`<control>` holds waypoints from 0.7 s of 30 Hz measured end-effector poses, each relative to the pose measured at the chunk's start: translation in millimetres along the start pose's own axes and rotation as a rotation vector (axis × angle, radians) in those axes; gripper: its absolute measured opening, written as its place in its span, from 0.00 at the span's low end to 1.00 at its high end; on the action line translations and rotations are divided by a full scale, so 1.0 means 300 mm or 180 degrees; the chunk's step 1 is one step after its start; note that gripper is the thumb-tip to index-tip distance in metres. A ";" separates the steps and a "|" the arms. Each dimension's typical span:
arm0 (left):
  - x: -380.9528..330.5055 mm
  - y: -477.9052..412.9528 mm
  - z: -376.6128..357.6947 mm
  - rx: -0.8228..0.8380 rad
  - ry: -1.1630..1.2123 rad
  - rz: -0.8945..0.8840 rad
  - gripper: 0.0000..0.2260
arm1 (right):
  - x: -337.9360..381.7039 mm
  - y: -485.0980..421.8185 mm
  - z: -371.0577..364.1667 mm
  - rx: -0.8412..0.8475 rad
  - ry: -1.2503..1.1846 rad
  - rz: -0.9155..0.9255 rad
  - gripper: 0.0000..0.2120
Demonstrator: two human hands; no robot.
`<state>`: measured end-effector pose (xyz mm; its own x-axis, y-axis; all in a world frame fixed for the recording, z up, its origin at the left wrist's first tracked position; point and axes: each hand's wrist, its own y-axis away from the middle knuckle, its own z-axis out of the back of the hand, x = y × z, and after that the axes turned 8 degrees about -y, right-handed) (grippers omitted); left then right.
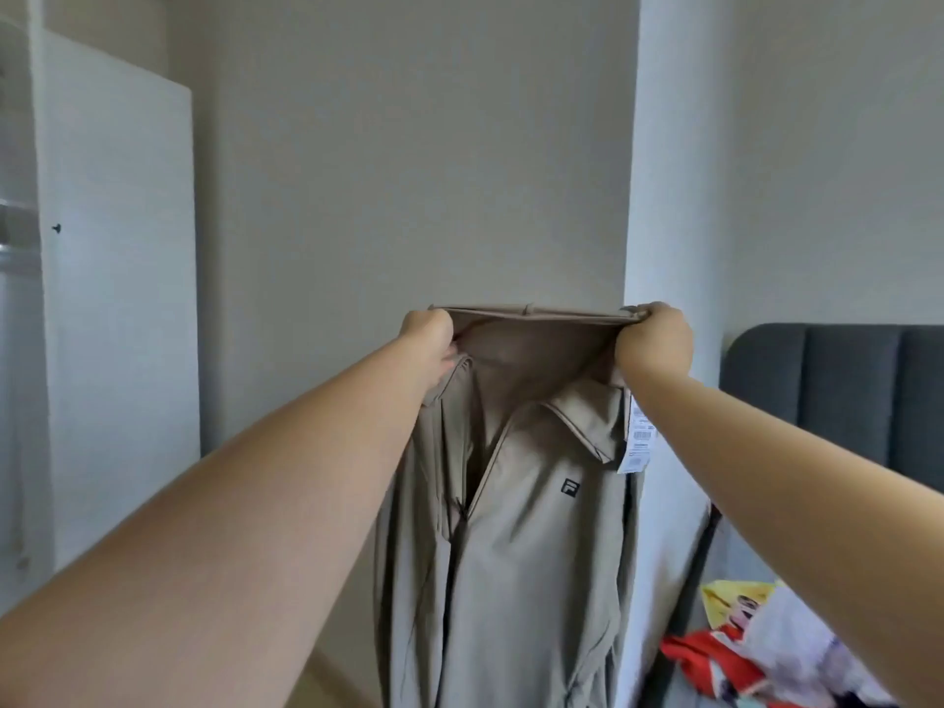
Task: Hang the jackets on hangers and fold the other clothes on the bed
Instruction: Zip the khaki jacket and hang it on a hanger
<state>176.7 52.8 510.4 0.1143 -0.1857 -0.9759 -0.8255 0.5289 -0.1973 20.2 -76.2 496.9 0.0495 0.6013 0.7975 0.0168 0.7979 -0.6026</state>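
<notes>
Head view: beige jacket hangs front-on at centre frame, long axis running 12 to 6 o'clock. Your left hand grips the collar at its 9 o'clock end, your right hand clamps its 3 o'clock end, both equally near. No hanger visible. Judgement: a hanger must enter beneath the collar. Other clothes lie on the bed, 4 o'clock.

body check, my end: two arms in shot, both bare from wrist to frame edge. left forearm fills more of the picture than right forearm, wide-angle lens. left grip and right grip bare too, only backs and knuckles visible
</notes>
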 end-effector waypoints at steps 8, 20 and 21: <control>-0.287 0.255 -0.241 0.0259 0.0162 -0.0653 0.18 | 0.251 -0.039 0.406 -0.0615 -0.0296 0.0322 0.25; -0.379 0.450 -0.497 0.0254 0.0461 -0.1389 0.21 | 0.325 -0.124 0.711 -0.1328 0.1122 0.1764 0.30; -0.332 0.428 -0.527 0.0286 0.0394 -0.1312 0.22 | 0.281 -0.130 0.714 -0.1307 0.1292 0.1790 0.29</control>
<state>-28.1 8.5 596.9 0.3525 -0.4911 -0.7966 -0.6728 0.4586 -0.5805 -190.0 -47.5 594.0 0.5175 0.7826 0.3460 0.2431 0.2532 -0.9364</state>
